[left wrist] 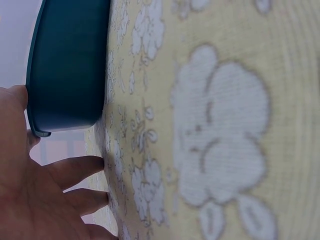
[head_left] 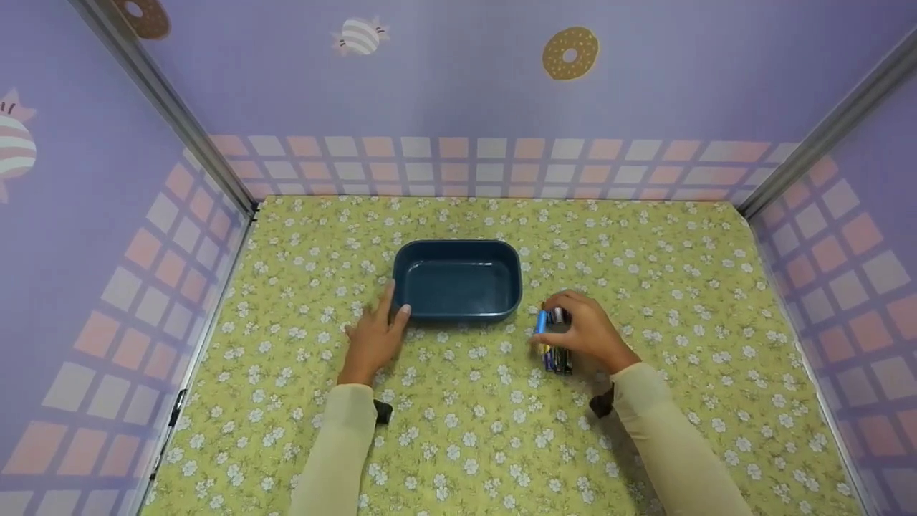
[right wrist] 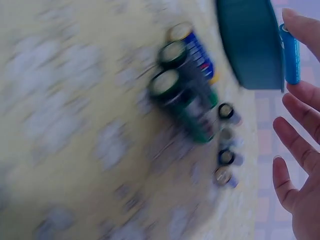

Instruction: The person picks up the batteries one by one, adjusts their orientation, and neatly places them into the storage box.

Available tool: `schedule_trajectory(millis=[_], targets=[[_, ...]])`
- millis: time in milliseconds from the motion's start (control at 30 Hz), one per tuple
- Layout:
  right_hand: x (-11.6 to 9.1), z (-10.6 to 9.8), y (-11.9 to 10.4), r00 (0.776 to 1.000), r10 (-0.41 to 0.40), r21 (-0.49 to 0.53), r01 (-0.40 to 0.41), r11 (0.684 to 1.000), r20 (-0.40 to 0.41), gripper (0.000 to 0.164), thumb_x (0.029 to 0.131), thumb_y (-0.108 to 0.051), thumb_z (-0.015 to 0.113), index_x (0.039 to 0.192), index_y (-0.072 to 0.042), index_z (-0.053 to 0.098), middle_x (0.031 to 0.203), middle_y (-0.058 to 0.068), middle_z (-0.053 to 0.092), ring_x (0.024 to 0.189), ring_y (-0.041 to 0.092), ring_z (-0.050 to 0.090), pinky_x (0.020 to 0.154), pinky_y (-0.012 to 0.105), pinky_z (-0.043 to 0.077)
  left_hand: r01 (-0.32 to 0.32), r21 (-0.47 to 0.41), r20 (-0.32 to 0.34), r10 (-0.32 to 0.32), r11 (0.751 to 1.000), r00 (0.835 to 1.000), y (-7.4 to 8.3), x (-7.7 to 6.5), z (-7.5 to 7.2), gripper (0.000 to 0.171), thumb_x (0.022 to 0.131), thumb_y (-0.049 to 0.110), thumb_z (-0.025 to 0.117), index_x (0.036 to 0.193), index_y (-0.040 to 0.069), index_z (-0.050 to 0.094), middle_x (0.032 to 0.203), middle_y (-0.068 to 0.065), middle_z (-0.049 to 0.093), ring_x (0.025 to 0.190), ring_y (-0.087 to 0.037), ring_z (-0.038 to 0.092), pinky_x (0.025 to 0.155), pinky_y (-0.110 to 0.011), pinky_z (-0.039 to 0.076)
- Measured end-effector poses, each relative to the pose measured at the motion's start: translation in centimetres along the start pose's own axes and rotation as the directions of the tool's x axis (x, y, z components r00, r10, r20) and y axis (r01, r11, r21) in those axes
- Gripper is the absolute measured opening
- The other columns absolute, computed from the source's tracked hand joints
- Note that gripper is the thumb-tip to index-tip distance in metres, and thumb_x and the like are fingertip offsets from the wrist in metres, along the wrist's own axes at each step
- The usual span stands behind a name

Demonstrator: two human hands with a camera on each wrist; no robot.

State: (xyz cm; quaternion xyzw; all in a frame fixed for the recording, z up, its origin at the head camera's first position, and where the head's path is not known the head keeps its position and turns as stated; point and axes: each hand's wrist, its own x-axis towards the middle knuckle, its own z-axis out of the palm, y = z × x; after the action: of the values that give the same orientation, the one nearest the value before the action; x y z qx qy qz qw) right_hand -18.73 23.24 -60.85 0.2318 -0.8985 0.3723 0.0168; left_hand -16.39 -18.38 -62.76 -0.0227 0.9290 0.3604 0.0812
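Right of the dark-blue container [head_left: 458,316], the right hand [head_left: 586,331] pinches a blue battery [right wrist: 291,57] by its ends, best held clear of the grouped batteries [right wrist: 172,87], while the left hand [head_left: 373,342], fingers outstretched, touches the container.

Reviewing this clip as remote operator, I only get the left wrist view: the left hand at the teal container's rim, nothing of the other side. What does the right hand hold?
Observer: The right hand pinches a blue battery.
Operator: My view shows no batteries at all. Are there others?
Observer: Yes, the right wrist view shows three batteries side by side and a row of four smaller-looking ones.
Operator: And where do they lie relative to the container?
Observer: In the head view, the group is off the near right corner of the container, on the floral cloth, apart from it.
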Motion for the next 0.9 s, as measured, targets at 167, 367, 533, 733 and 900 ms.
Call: schedule_trajectory(millis=[167, 367, 533, 733, 900], targets=[[2.3, 0.2, -1.3, 1.0, -0.018, 0.026, 0.018, 0.999, -0.007, 0.051, 0.076, -0.048, 0.09, 0.113, -0.018, 0.07, 0.115, 0.0, 0.068, 0.106, 0.034, 0.067, 0.089, 0.053, 0.056, -0.005, 0.001, -0.006, 0.005, 1.0, 1.0, 0.0, 0.1, -0.1, 0.076, 0.098, 0.078, 0.026, 0.163, 0.047, 0.001, 0.167, -0.021, 0.028, 0.154, -0.051, 0.018, 0.11, -0.085, -0.001], [5.3, 0.5, -2.9, 0.999, -0.043, 0.058, 0.043, 0.997, -0.009, 0.056, 0.076, -0.052, 0.088, 0.115, -0.015, 0.07, 0.115, 0.003, 0.068, 0.106, 0.037, 0.065, 0.091, 0.058, 0.054, -0.021, -0.005, -0.004, 0.021, 1.0, 1.0, -0.1, 0.0, -0.1, 0.076, 0.099, 0.077, 0.027, 0.164, 0.045, 0.001, 0.167, -0.016, 0.028, 0.155, -0.051, 0.016, 0.11, -0.085, -0.002], [7.6, 1.3, -4.2, 0.998, -0.065, 0.036, 0.065, 0.997, -0.003, 0.059, 0.076, -0.055, 0.087, 0.116, -0.015, 0.07, 0.114, 0.004, 0.07, 0.105, 0.03, 0.066, 0.091, 0.052, 0.055, -0.021, -0.021, -0.016, 0.02, 1.0, 1.0, -0.1, 0.0, -0.1, 0.075, 0.1, 0.074, 0.031, 0.164, 0.045, 0.004, 0.165, -0.015, 0.034, 0.155, -0.049, 0.015, 0.111, -0.084, -0.003], [10.2, 2.7, -5.8, 0.996, -0.088, -0.002, 0.088, 0.996, 0.021, 0.055, 0.077, -0.053, 0.087, 0.116, -0.017, 0.069, 0.113, 0.002, 0.069, 0.099, 0.02, 0.066, 0.088, 0.042, 0.057, -0.014, -0.015, -0.02, 0.014, 1.0, 1.0, -0.1, -0.1, 0.0, 0.074, 0.1, 0.075, 0.03, 0.163, 0.046, 0.003, 0.166, -0.015, 0.031, 0.155, -0.049, 0.016, 0.113, -0.083, -0.003], [12.3, 3.9, -7.1, 0.996, -0.078, 0.012, 0.078, 0.997, 0.045, 0.052, 0.079, -0.048, 0.088, 0.115, -0.016, 0.069, 0.113, 0.007, 0.07, 0.103, 0.03, 0.067, 0.09, 0.044, 0.056, -0.012, -0.009, -0.025, 0.012, 1.0, 1.0, 0.0, 0.0, 0.1, 0.073, 0.1, 0.075, 0.029, 0.163, 0.048, 0.003, 0.166, -0.016, 0.031, 0.154, -0.049, 0.018, 0.113, -0.082, -0.001]])
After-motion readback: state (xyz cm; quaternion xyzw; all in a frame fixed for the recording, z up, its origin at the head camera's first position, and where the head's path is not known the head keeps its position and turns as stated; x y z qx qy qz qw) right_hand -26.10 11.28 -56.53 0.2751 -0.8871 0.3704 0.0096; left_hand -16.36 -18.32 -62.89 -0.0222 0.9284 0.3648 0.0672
